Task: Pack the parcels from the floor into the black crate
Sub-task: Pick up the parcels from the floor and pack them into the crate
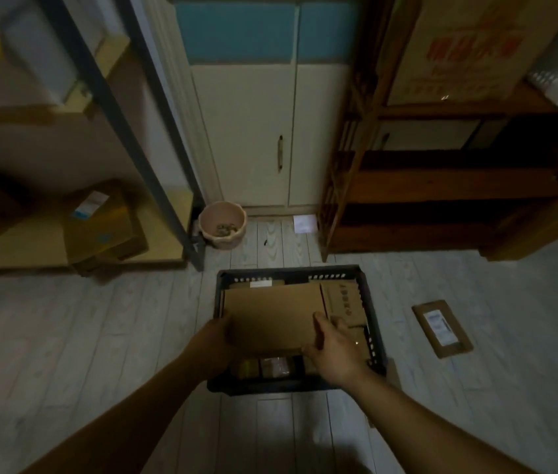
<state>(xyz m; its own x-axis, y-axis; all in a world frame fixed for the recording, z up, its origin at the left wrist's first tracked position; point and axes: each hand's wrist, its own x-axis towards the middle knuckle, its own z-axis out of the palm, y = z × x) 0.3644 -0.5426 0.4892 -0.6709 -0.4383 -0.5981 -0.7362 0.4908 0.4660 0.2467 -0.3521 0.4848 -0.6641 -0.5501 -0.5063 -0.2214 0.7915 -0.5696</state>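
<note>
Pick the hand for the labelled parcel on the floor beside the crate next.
Right, probably. The labelled parcel lies right of the black crate, nearer the right hand; the left hand grips the cardboard box on the crate's left side.

We make out the black crate [291, 271] as matt moulded plastic with perforated walls. The large parcel [270, 313] in it is plain brown cardboard, dull and smooth. At the crate's 3 o'clock, a flat parcel [455, 348] is brown card with a white paper label [440, 326]. The floor [99, 336] is pale wood-grain planking. The pot [222, 225] at 11 o'clock is perhaps ceramic.
</note>
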